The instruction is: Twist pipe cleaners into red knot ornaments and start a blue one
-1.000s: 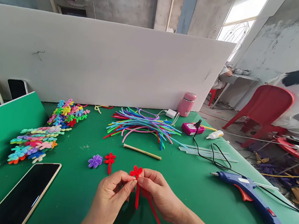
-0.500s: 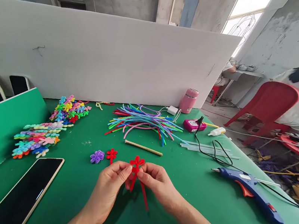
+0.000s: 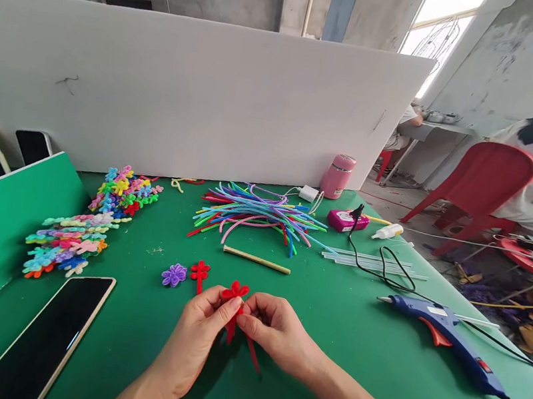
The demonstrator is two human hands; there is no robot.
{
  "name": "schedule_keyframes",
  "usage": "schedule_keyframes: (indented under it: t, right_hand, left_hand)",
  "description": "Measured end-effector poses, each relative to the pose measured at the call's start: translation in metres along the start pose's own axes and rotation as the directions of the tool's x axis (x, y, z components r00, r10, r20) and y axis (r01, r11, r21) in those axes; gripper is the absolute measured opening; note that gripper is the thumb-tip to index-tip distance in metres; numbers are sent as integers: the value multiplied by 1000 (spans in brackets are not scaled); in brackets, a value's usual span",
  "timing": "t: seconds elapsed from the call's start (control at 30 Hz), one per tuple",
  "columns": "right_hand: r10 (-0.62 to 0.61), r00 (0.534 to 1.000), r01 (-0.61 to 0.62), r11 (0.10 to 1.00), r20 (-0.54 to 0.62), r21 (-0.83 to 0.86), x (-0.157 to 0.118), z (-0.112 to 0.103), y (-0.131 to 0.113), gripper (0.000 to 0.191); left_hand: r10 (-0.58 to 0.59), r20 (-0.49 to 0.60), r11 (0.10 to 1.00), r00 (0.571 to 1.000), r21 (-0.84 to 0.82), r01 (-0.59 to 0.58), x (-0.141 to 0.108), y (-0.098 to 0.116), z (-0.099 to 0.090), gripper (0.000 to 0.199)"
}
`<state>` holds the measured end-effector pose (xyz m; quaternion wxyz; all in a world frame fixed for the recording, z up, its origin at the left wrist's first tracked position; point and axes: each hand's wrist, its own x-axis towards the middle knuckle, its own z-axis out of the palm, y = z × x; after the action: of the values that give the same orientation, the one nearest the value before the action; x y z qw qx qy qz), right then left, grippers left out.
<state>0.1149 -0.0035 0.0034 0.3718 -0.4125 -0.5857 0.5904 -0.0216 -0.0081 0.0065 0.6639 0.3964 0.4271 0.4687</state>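
Between my two hands is a red pipe cleaner flower (image 3: 235, 290) with looped petals on top and two red ends hanging below. My left hand (image 3: 200, 330) pinches it from the left, thumb across its middle. From the right, my right hand (image 3: 276, 332) pinches it just under the petals; the fingertips partly hide the flower's centre. Just beyond my left hand lies another red pipe cleaner flower (image 3: 200, 270) with a short stem, and beside it a purple flower (image 3: 174, 275). A thin wooden stick (image 3: 257, 261) lies further back.
Colourful pipe cleaners (image 3: 258, 215) lie in a bundle at the back. Finished flowers (image 3: 70, 242) are piled left, near a phone (image 3: 46, 340). On the right are a blue glue gun (image 3: 446, 339), glue sticks (image 3: 372, 263), a black cord, a pink box (image 3: 341, 221) and a pink bottle (image 3: 337, 177).
The red flower has shifted slightly left and tilted, its petals now closer to my left thumb. My right fingers have moved in closer to my left ones.
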Motion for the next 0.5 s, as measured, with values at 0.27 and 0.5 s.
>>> schedule_keyframes:
  t: [0.27,0.5]
  right_hand:
    - [-5,999,5,1000,-50,8,0,0,1,24]
    - [-19,999,23,996,-39,87,0,2,4,29]
  left_hand:
    - [11,10,999,1000,35,-11,0,-3,2,15]
    - [-56,61,998,997,-21,58,-1,-2,5,18]
